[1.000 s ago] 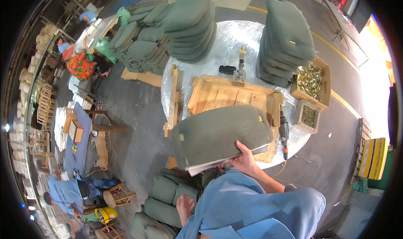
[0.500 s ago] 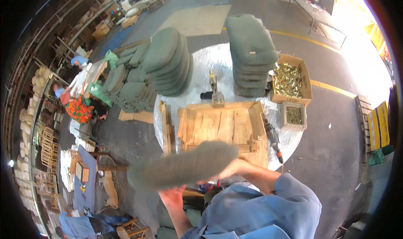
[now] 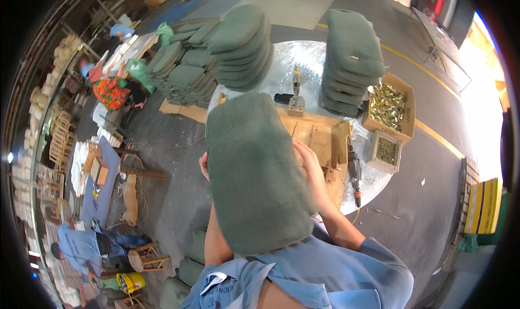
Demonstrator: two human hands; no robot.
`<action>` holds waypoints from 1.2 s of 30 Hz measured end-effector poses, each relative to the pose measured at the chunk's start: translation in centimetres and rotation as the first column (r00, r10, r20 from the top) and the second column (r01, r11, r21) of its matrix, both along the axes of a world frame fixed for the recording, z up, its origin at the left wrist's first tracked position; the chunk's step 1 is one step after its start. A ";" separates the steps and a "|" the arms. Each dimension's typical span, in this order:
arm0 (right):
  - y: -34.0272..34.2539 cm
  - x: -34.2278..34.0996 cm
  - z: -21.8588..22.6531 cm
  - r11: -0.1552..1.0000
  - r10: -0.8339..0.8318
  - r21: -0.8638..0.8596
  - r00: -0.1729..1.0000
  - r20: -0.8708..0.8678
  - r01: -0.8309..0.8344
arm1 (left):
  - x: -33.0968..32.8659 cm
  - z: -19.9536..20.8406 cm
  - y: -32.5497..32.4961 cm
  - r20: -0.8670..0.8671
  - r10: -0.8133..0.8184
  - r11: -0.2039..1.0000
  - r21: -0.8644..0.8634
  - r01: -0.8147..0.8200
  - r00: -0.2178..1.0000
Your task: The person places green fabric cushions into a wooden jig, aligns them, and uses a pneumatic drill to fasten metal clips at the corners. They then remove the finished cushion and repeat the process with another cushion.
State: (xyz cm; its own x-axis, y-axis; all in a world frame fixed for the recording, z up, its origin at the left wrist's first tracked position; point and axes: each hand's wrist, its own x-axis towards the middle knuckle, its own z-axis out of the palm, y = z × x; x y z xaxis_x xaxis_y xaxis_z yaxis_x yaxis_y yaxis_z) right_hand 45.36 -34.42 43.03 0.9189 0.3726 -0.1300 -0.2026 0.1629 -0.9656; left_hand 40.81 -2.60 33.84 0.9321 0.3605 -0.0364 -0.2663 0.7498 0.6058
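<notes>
A green fabric-covered seat cushion (image 3: pixel 254 173) is held up in front of me, its broad face turned toward me. My left hand (image 3: pixel 204 166) grips its left edge, with most of the fingers hidden behind it. Along the right edge lies my right hand (image 3: pixel 310 165), closed on the cushion. Behind it is a shallow wooden frame (image 3: pixel 319 141) on the round, film-wrapped table (image 3: pixel 374 187), partly covered by the cushion. A metal clamp (image 3: pixel 296 100) stands at the frame's far side. Beside the frame's right edge lies a power screwdriver (image 3: pixel 355 173).
Stacked green cushions rise at the table's far left (image 3: pixel 241 49) and far right (image 3: pixel 352 59). A cardboard box (image 3: pixel 409 111) of brass-coloured hardware and a small tray (image 3: pixel 398 156) of small parts sit at right. Co-workers (image 3: pixel 81 244) are at left, near a blue-topped bench (image 3: pixel 103 195).
The cushion has swung from nearly edge-on to upright, showing its broad face. Both hands have shifted to its left and right edges. My view has turned somewhat, so the table appears farther right.
</notes>
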 end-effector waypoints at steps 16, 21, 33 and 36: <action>-5.9 -6.9 -7.5 0.840 0.503 0.534 0.507 -0.700 -0.096 | 1.1 10.7 -1.6 -0.323 0.334 0.874 0.457 -0.163 0.885; -1.7 -1.9 -6.6 0.760 0.510 0.650 0.618 -0.598 0.002 | 5.4 17.1 0.2 0.088 0.225 0.783 0.576 -0.234 0.970; 5.5 30.2 2.0 0.641 -0.058 0.755 0.990 -0.131 0.138 | -6.4 -6.5 0.6 -0.866 0.093 0.825 0.344 0.449 0.491; 6.1 39.1 1.1 0.675 -0.084 0.724 0.989 -0.120 0.145 | -15.1 -12.3 -0.5 -0.978 0.087 0.897 0.160 0.412 0.192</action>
